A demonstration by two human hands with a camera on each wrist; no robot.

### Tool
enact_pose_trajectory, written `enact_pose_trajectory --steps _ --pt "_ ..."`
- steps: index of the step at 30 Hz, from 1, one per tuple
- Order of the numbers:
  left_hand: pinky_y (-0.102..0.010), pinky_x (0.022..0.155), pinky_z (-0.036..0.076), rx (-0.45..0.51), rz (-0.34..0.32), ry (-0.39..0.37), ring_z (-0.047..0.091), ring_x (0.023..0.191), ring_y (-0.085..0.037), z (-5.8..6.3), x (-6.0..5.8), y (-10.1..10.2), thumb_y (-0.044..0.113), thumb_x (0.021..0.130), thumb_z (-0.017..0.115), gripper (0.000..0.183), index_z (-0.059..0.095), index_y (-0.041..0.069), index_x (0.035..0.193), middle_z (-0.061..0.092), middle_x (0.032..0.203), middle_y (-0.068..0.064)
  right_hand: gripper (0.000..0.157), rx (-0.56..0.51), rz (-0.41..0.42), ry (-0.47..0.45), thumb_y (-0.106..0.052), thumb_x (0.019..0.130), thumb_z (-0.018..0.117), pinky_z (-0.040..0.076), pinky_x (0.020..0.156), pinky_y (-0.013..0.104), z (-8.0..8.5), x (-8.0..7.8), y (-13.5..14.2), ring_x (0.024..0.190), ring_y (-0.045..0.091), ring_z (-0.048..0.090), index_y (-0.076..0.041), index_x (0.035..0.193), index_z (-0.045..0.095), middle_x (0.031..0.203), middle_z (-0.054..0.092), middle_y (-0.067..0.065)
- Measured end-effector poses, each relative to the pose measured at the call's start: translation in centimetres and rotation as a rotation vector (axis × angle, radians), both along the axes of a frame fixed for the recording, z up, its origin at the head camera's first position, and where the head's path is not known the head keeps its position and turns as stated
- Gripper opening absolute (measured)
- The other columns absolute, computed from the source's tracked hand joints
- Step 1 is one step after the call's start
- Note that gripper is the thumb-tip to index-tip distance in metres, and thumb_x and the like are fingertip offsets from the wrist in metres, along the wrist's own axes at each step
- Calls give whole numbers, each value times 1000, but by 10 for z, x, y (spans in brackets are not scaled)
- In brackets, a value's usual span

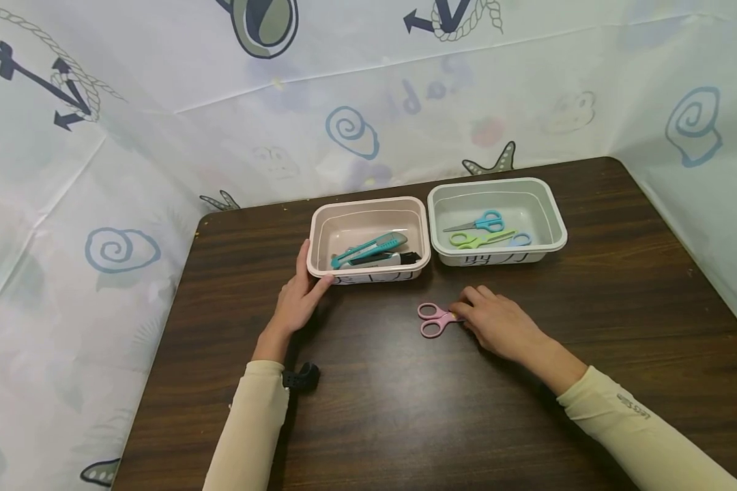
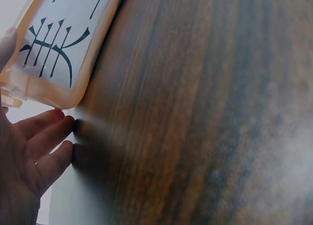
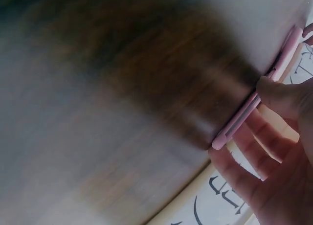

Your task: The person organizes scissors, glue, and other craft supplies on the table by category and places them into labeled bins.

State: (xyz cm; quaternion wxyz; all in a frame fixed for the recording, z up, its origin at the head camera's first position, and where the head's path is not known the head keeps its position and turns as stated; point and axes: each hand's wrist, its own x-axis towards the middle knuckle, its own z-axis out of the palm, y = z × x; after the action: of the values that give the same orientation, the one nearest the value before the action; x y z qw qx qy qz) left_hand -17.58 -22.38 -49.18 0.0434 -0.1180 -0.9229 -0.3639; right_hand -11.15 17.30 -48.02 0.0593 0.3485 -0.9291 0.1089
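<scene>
On the table in front of the baskets lie pink-handled scissors (image 1: pixel 432 328), whose blade end my right hand (image 1: pixel 497 322) covers. In the right wrist view, the thumb and fingers pinch the scissors (image 3: pixel 237 121) from both sides, low over the tabletop. My left hand (image 1: pixel 296 299) holds the front left corner of a pale pink plastic basket (image 1: pixel 369 204), thumb at the front rim and fingers along the side. The lower fingertips (image 2: pixel 68 122) reach the tabletop in the left wrist view. Inside this basket lie a teal utility knife (image 1: pixel 370 249) and grey and black cutters (image 1: pixel 383 260).
A grey-green basket (image 1: pixel 497 185) stands right beside the pink one. It contains teal scissors (image 1: pixel 488 220), green scissors (image 1: pixel 478 239) and a light blue handle (image 1: pixel 520 239). Both baskets have labelled fronts. A printed white sheet (image 1: pixel 282 150) hangs behind the dark wooden table (image 1: pixel 368 409).
</scene>
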Motion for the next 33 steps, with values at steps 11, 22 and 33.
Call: enact_pose_trajectory --steps 11,22,33 --pt "-61 91 41 0 -1 4 52 125 -35 0 0 0 52 97 53 82 -3 41 156 44 149 -10 21 13 2 36 -8 90 70 48 62 37 0 0 -1 86 24 53 -13 110 70 92 53 3" --pt "-61 91 41 6 3 -2 53 124 -35 -1 0 -1 50 98 54 81 -3 43 156 45 148 -11 21 74 37 64 -4 88 69 48 57 36 1 3 -2 86 24 53 -13 108 68 92 54 3" --pt "-61 91 41 6 -3 2 52 126 -35 0 0 0 50 98 54 82 -1 36 158 45 149 -11 20 111 45 67 -5 87 71 49 59 34 4 10 2 87 20 54 -13 104 68 93 54 1"
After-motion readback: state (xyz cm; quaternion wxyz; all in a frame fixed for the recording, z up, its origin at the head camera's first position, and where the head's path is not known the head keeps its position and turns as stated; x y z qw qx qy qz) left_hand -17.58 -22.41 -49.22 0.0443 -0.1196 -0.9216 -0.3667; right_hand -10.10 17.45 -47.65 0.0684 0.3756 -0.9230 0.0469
